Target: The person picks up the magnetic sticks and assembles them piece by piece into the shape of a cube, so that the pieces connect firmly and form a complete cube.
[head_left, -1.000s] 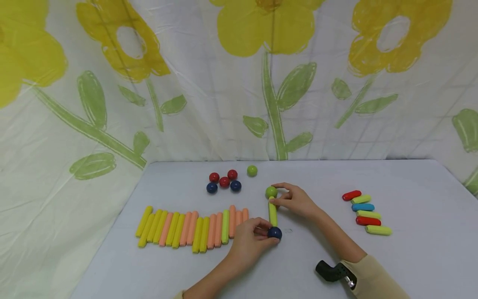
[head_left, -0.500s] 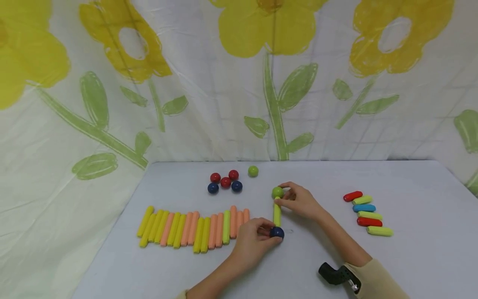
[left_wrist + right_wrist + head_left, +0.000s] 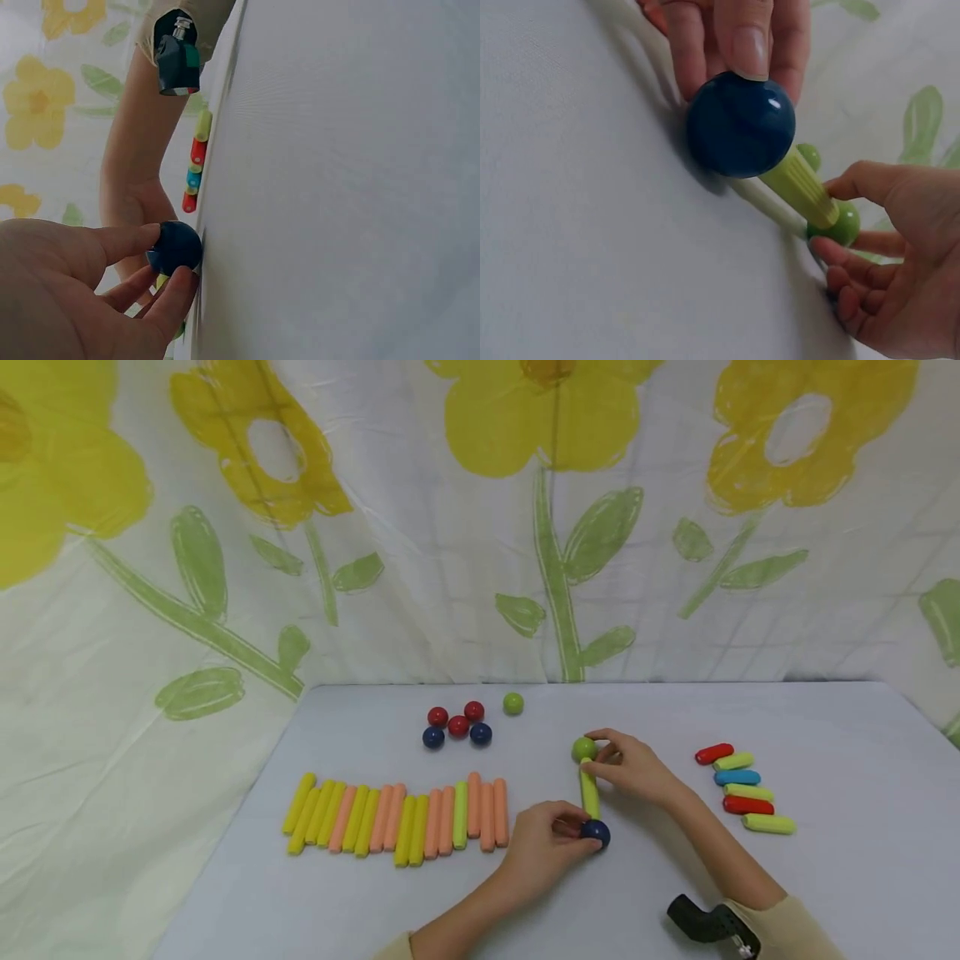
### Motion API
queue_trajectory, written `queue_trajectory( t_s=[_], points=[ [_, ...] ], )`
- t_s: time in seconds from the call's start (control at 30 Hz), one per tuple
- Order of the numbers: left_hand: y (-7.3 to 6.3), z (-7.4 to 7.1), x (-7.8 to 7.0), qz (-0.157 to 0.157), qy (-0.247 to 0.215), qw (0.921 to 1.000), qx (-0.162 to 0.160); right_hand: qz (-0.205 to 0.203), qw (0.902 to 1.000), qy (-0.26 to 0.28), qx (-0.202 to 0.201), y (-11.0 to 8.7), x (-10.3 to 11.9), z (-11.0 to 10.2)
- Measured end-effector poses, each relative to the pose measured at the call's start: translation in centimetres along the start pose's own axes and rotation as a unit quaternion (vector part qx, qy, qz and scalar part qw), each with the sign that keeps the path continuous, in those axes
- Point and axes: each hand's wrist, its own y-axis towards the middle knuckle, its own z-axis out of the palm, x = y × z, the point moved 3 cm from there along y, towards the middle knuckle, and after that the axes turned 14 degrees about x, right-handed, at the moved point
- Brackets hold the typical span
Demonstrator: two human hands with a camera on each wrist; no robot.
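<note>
A yellow-green ribbed rod (image 3: 589, 791) joins a dark blue ball (image 3: 596, 834) at its near end and a green ball (image 3: 584, 749) at its far end. My left hand (image 3: 545, 850) pinches the blue ball between thumb and fingers, as the left wrist view also shows. At the other end, my right hand (image 3: 634, 768) holds the green ball, its thumb against the rod's tip. In the right wrist view the blue ball (image 3: 741, 125) lies close to the camera, the rod (image 3: 802, 187) running back from it to the green ball (image 3: 840, 223).
Yellow, salmon and green rods (image 3: 401, 818) lie in a row on the left of the white table (image 3: 337, 910). Behind them are red balls (image 3: 458, 727), two blue balls (image 3: 481, 734) and a green ball (image 3: 513, 703). Short coloured rods (image 3: 742, 777) lie stacked at right.
Both hands have slid the rod with its two balls rightward across the table. The salmon rods at the row's right end now show in full from behind my left hand.
</note>
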Motion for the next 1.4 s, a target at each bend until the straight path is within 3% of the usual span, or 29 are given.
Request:
queue_trajectory(
  t_s=[0.23, 0.5, 0.83, 1.0, 1.2, 1.4],
  points=[
    [1.4, 1.5, -0.1, 0.002, -0.022, 0.9995, 0.021, 0.022, 0.9994, 0.02, 0.018, -1.5, -1.3, -1.3],
    [2.4, 3.0, -1.0, 0.025, -0.002, 0.9992, 0.031, 0.026, 0.9984, 0.037, 0.032, -3.0, -2.3, -2.5],
    [2.8, 3.2, -1.3, 0.007, 0.002, 0.9991, 0.041, 0.038, 0.9979, 0.044, 0.029, -3.5, -2.6, -2.7],
    [2.7, 2.4, -1.3, -0.001, 0.002, 0.9989, 0.048, 0.037, 0.9975, 0.053, 0.027, -3.5, -2.8, -2.6],
    [2.2, 0.1, -2.0, -0.025, 0.014, 0.9979, 0.057, 0.037, 0.9976, 0.052, 0.026, -3.4, -2.7, -2.6],
    [1.8, -3.1, -3.2, 0.0, 0.039, 0.9988, 0.028, 0.043, 0.9986, 0.03, 0.009, -3.7, -2.0, -2.8]
  ],
)
